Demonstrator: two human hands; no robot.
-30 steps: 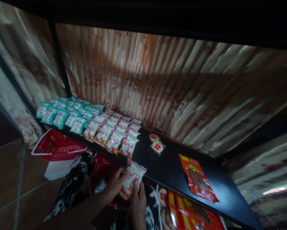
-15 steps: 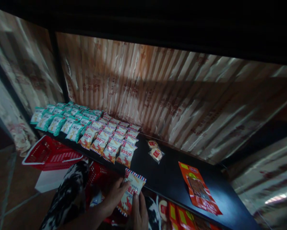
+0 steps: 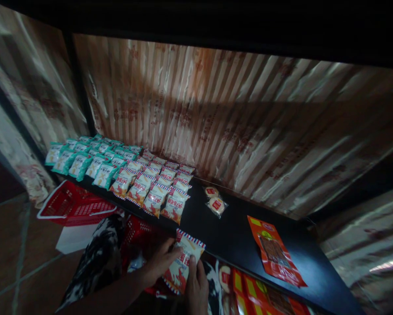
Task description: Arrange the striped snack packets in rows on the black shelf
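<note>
Between my two hands is a snack bag (image 3: 187, 254) with a striped red, white and blue top edge and an orange-red lower part. My left hand (image 3: 162, 262) grips its left side, while the fingers of my right hand (image 3: 196, 280) press on its right side. The bag is just in front of the shelf edge, over my lap. Behind it on the black shelf (image 3: 226, 238) stand rows of matching striped snack bags (image 3: 156, 199). Left of those are rows of teal snack bags (image 3: 104, 175).
Two small wrapped round biscuits (image 3: 216, 204) and an orange packet (image 3: 275, 251) lie on the shelf. Below, a red basket (image 3: 75, 203) is at the left, and another red basket (image 3: 134, 232) is by my knees. More orange packets (image 3: 258, 293) are under the shelf edge.
The view has shifted slightly. My right fingers have moved up a little along the bag's right side. Both hands still hold it, and the shelf goods look the same.
</note>
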